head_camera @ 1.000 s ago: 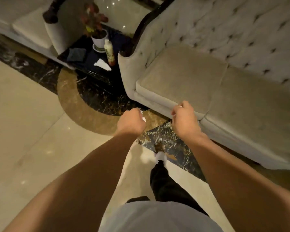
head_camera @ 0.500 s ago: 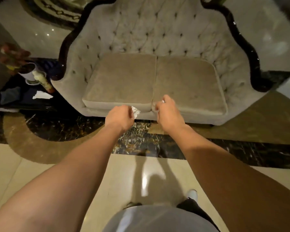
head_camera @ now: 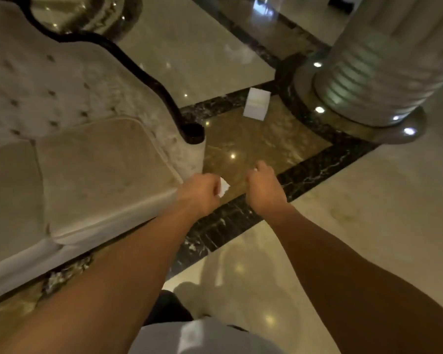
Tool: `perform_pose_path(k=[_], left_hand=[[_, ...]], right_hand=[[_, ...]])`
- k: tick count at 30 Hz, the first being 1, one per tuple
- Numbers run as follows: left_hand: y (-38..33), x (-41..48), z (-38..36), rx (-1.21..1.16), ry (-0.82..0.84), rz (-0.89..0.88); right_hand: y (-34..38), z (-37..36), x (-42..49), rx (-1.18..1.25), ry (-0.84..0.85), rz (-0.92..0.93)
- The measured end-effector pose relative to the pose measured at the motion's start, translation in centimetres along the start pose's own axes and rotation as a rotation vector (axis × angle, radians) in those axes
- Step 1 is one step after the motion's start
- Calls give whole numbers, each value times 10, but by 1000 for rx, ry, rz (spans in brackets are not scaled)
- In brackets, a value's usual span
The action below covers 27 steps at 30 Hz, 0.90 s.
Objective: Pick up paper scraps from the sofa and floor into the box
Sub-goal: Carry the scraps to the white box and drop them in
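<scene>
Now | left hand (head_camera: 200,194) clutches paper scrap (head_camera: 224,186) | box (head_camera: 256,107) on floor (head_camera: 368,200)

Sofa (head_camera: 92,159) cream, tufted, black trim. Floor (head_camera: 368,200) beige marble, black veined border, golden-brown inset. Box (head_camera: 256,107) white. Paper scrap (head_camera: 224,187) white. Column (head_camera: 384,60) pale grey, ribbed.

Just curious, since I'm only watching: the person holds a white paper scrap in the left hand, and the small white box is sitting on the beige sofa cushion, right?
Not quite. The head view shows the small white box standing on the brown marble floor beyond the beige sofa's arm, near the round column. The left hand does hold a white paper scrap.
</scene>
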<state>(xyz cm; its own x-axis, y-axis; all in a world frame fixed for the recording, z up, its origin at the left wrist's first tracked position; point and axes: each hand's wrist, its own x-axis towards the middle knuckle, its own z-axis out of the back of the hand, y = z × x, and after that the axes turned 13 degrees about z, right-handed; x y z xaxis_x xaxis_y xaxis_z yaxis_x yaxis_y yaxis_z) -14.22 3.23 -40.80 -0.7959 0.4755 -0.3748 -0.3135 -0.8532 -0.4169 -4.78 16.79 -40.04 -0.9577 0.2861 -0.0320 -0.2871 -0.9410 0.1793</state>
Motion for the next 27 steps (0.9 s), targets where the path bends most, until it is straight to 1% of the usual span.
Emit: perform_pose_path(k=[3, 5, 7, 10, 13, 17, 19, 24, 27], left_hand=[[-66, 50, -8, 53, 37, -86], [-96, 92, -10, 112, 66, -115], [-121, 148, -12, 188, 90, -112], [-138, 228, -15, 248, 106, -96], [-170, 317, -15, 354, 176, -60], [-233, 419, -1, 339, 192, -56], [-269, 457, 9, 320, 209, -75], [-369, 564, 19, 317, 177, -217], [-420, 633, 17, 338, 160, -231]], right_hand=[[-59, 1, 24, 22, 24, -103], [-91, -1, 47, 48, 44, -124], [-131, -11, 82, 68, 39, -124], [-178, -21, 131, 82, 45, -112], [-233, -18, 195, 105, 70, -169], [-308, 1, 284, 186, 68, -326], [-339, 13, 321, 197, 53, -362], [-430, 37, 415, 191, 41, -398], [-493, 37, 481, 213, 32, -393]])
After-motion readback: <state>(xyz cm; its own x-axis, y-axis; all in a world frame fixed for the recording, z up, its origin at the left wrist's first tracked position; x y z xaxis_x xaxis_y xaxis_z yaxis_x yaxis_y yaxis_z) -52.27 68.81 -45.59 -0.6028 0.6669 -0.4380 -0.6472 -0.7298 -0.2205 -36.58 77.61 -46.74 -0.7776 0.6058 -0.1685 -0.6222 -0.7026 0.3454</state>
